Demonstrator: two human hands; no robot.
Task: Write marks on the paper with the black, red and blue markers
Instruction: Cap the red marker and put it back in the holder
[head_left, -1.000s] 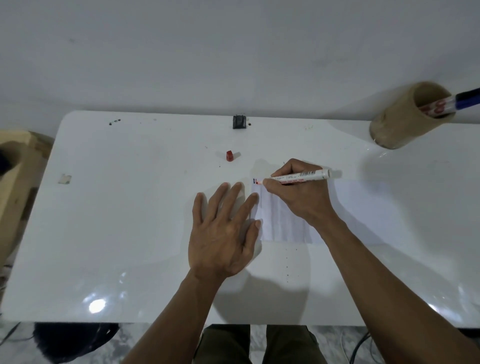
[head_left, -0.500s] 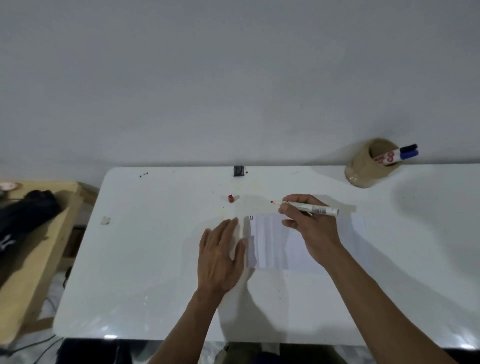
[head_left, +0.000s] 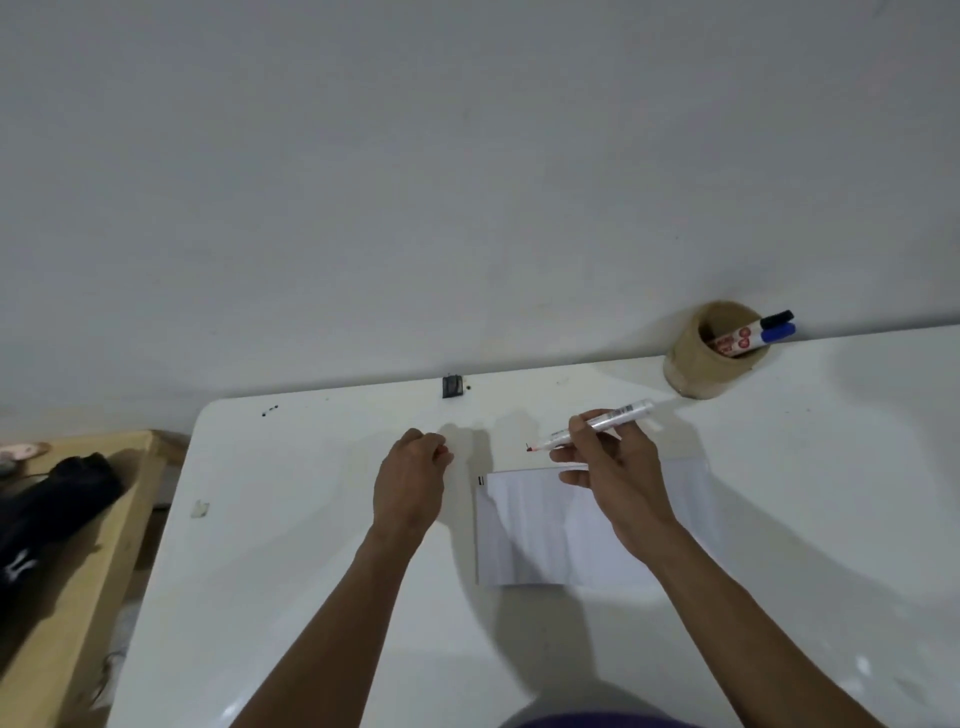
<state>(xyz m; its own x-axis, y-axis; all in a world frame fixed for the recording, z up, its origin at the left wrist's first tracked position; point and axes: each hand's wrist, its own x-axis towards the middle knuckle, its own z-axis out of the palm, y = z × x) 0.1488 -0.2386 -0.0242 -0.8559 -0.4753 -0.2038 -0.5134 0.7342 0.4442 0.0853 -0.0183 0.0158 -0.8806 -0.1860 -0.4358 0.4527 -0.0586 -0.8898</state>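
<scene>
Right hand (head_left: 618, 483) grasps the red marker (head_left: 597, 426), uncapped tip pointing away from the grip toward the left hand, clear of the paper (head_left: 540, 530). Paper lies flat on the white table (head_left: 311, 571), just under and behind that grip, small marks at its top-left corner. Left hand (head_left: 410, 483) is curled over a small red thing, likely the red cap (head_left: 442, 451), mostly hidden. Black marker (head_left: 776, 318) and blue marker (head_left: 777, 332) sit in the holder (head_left: 691, 364), well beyond the right grip. Judged step: red marking done, recapping. Next: bring cap to tip, press on straight.
</scene>
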